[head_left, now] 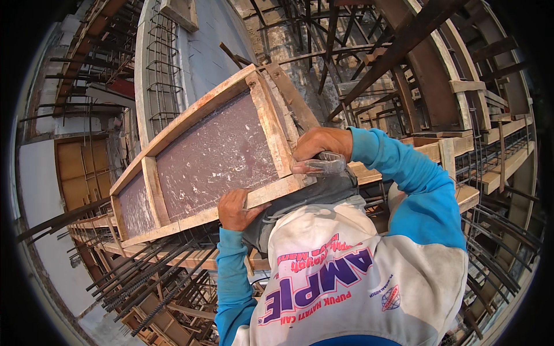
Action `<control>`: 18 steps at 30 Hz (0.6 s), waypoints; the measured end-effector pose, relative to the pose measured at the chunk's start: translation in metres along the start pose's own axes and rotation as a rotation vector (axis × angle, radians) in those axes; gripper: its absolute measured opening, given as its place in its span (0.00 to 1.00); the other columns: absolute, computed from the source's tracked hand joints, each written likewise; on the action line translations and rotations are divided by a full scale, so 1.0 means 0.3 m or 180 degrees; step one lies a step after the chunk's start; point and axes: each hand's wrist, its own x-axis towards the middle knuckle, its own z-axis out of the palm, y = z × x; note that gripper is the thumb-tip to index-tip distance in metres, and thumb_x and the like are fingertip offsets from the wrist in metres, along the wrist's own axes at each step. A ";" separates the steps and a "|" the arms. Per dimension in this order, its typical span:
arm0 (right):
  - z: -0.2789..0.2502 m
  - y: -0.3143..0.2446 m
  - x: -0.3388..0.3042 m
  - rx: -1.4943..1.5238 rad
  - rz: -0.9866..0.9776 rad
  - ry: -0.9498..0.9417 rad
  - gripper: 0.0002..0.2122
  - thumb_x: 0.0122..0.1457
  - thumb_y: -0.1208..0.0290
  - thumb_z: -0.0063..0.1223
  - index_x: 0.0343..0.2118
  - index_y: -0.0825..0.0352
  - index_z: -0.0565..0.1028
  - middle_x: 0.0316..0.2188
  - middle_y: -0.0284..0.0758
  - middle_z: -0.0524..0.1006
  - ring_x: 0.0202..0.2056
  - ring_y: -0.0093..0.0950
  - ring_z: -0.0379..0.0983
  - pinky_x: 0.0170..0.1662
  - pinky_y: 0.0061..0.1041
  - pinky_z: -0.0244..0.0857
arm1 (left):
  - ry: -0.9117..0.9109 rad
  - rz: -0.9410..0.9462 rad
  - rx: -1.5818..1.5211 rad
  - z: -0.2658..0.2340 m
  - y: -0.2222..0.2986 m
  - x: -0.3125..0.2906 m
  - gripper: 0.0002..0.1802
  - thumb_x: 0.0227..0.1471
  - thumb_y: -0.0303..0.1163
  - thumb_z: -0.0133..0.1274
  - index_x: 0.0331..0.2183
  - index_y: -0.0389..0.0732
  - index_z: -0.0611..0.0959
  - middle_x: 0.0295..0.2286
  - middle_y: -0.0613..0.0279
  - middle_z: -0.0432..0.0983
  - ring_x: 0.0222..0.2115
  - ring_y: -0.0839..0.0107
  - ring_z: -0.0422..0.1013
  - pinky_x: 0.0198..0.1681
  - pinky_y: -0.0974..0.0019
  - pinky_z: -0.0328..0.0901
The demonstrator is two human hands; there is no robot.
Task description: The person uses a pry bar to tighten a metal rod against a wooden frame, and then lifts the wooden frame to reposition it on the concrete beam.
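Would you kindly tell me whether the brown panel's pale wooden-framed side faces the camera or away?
Toward the camera: the pale wooden frame visibly borders the scuffed brown panel, with the left hand on it.

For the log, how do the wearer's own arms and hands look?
Both the left hand and right hand are ungloved. The left sleeve and right sleeve are bright blue and reach the wrists, part of a shirt with a soiled whitish body, purple and reddish lettering and a round emblem.
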 end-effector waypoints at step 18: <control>-0.174 0.060 0.038 0.0620 0.1170 0.1111 0.22 0.63 0.52 0.43 0.18 0.63 0.68 0.12 0.26 0.59 0.16 0.20 0.58 0.20 0.27 0.56 | 0.0084 0.0083 -0.0129 -0.004 0.017 0.049 0.28 0.30 0.50 0.68 0.29 0.37 0.80 0.24 0.56 0.74 0.27 0.56 0.71 0.29 0.58 0.62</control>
